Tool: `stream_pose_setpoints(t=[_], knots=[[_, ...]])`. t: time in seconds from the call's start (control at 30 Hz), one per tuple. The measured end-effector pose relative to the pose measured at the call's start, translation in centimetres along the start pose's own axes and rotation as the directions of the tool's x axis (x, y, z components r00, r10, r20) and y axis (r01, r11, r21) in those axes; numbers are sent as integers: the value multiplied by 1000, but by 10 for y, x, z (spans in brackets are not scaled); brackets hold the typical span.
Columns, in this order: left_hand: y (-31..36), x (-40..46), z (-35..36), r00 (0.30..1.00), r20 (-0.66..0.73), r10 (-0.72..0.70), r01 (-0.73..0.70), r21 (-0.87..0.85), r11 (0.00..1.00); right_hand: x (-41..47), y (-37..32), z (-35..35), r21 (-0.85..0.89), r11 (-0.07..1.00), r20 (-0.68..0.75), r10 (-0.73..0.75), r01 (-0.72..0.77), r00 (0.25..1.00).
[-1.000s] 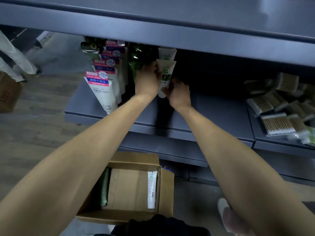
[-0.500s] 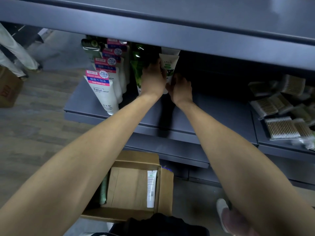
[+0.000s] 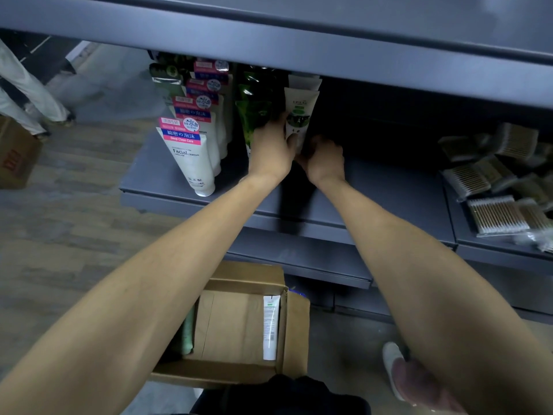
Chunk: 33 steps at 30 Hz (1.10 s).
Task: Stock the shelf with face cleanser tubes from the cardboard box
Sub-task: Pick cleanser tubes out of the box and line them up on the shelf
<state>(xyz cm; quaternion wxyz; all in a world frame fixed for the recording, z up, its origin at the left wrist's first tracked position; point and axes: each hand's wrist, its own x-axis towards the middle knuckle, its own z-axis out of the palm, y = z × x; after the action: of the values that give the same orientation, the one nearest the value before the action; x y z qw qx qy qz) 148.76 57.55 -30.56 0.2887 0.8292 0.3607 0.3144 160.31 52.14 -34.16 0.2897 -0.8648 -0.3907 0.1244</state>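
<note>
A cream cleanser tube with green print (image 3: 300, 110) stands upright on the dark shelf (image 3: 389, 193), cap down, with another like it just behind. My left hand (image 3: 270, 148) holds its lower left side, thumb against the tube. My right hand (image 3: 324, 157) grips its base from the right; the cap end is hidden by my fingers. Down on the floor the open cardboard box (image 3: 236, 322) holds one white tube (image 3: 270, 326) along its right wall and a pale green one (image 3: 187, 333) at its left.
A row of white Facial cleanser tubes (image 3: 191, 154) with pink and blue labels stands at the shelf's left, dark green packs (image 3: 254, 109) beside them. Cotton swab packs (image 3: 496, 187) fill the right. An upper shelf edge (image 3: 299, 52) overhangs. Another box (image 3: 16, 157) and a person's legs are far left.
Both hands pushed the cream tube a little deeper into the shelf and closed in on its base; the right hand drew up against the left.
</note>
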Motion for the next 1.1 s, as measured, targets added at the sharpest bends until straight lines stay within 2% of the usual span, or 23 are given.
stream_pose_setpoints(t=[0.2,0.43,0.73,0.93,1.1], knots=[[-18,-17,-17,996,55,-74,74,-10,997,-40,11,4,166,986,-57,45,-35,997],[-27,-46,-44,994,104,-32,41,-86,995,-80,-9,11,128,991,-103,48,-35,994],[-61,-96,-102,972,223,73,-55,-86,995,-147,-48,44,66,993,-106,100,-94,989],[-105,-149,-130,909,400,119,-118,-26,993,-214,-56,90,79,985,-26,154,-152,988],[-142,-189,-137,870,491,48,-72,29,997,-263,-50,132,32,962,121,266,-272,956]])
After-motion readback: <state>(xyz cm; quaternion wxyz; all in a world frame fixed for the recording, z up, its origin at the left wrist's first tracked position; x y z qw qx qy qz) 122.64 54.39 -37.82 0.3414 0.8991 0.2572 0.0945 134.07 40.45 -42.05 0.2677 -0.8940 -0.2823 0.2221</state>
